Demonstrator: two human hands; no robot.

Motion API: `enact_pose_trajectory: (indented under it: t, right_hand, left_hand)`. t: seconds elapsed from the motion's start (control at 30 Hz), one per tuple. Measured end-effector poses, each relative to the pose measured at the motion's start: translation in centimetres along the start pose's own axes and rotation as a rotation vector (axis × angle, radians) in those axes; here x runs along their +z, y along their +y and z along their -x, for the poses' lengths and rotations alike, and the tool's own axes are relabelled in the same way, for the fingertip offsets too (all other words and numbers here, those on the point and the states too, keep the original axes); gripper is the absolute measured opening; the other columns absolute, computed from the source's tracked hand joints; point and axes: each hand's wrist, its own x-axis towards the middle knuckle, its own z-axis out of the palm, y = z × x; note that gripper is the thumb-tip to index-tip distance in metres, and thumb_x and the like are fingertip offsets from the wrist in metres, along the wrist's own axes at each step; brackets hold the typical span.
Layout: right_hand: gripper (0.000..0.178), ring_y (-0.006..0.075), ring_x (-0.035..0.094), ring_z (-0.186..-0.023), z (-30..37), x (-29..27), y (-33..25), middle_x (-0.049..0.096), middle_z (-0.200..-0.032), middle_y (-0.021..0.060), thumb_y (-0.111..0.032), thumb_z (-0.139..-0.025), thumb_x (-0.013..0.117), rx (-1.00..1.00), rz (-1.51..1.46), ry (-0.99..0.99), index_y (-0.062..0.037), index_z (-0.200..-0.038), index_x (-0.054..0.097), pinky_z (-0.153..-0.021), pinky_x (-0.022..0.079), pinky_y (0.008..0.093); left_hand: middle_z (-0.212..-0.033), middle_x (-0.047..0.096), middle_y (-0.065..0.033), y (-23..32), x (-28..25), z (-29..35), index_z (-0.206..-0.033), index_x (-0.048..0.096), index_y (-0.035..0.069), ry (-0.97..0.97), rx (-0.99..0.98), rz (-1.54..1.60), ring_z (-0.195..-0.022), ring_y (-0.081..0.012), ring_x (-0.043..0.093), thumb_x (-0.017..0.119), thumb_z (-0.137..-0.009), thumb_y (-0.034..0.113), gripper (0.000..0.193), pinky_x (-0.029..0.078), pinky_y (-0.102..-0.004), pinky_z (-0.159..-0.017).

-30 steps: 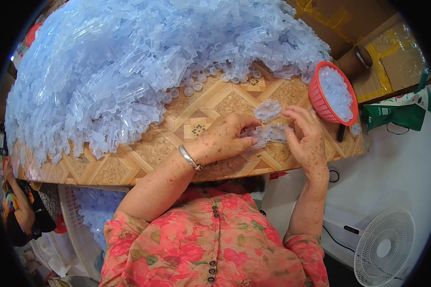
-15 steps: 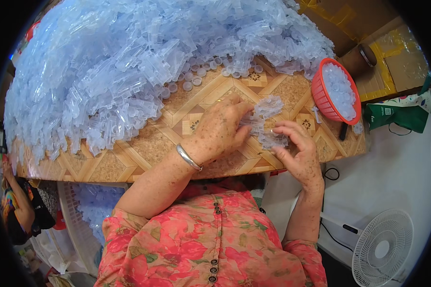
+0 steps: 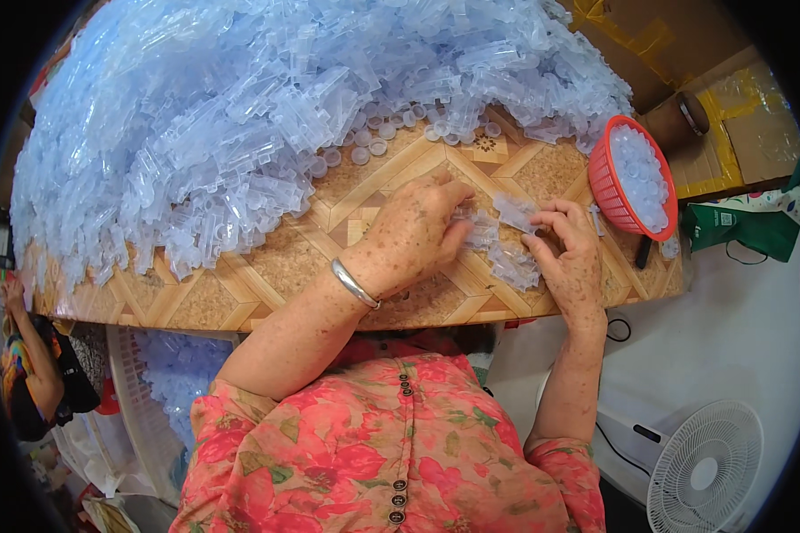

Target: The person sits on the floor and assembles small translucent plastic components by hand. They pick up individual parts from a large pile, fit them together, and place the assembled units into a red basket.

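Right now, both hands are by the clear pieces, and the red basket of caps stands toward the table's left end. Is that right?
Not the side: in the head view, the red basket of caps stands toward the right end of the table. The left hand and right hand are by the clear pieces.

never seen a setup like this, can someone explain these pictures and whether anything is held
No machine here: these are a person's bare left hand and right hand, seen from above by a wide fisheye camera on the head, which bends straight edges. On the patterned table are a big pile of clear bluish plastic pieces and, at the right, a red basket of small round ones. Both hands are at a few loose clear pieces; whether either grips one firmly can't be told.
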Motion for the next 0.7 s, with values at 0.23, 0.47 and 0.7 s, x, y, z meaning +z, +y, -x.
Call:
enact_pose_trajectory:
  t: [0.23,0.47,0.7]
  right_hand:
    - [0.021,0.0233,0.065,-0.095,0.8,0.0,-0.5,0.062,-0.114,0.0110,0.000,-0.079,0.076,0.086,-0.164,0.110,-0.0030,-0.098,0.067,-0.078,0.055,0.0351]
    - [0.027,0.0243,0.065,-0.090,1.5,0.6,-3.7,0.058,-0.116,0.0121,0.007,-0.075,0.077,-0.170,-0.027,0.369,-0.0056,-0.098,0.068,-0.076,0.056,0.0348]
    - [0.047,0.0279,0.063,-0.096,2.5,2.5,-6.5,0.061,-0.116,0.0092,0.005,-0.069,0.078,-0.474,0.074,0.368,-0.0146,-0.111,0.073,-0.081,0.053,0.0379]
  left_hand:
    - [-0.098,0.064,-0.0178,0.3,0.1,0.1,-0.106,0.059,0.001,-0.035,0.052,-0.131,-0.090,-0.0402,0.063,0.081,-0.074,0.012,0.040,0.051,-0.0440,-0.079]
    - [-0.093,0.067,-0.0104,0.5,0.2,-0.4,-0.108,0.054,0.003,0.040,-0.184,0.230,-0.082,-0.0200,0.068,0.080,-0.083,0.011,0.036,0.055,-0.0356,-0.072]
    - [-0.116,0.068,-0.0081,1.6,0.6,0.4,-0.137,0.053,0.003,-0.060,-0.323,0.971,-0.102,-0.0130,0.065,0.065,-0.096,0.011,0.043,0.056,-0.0315,-0.088]
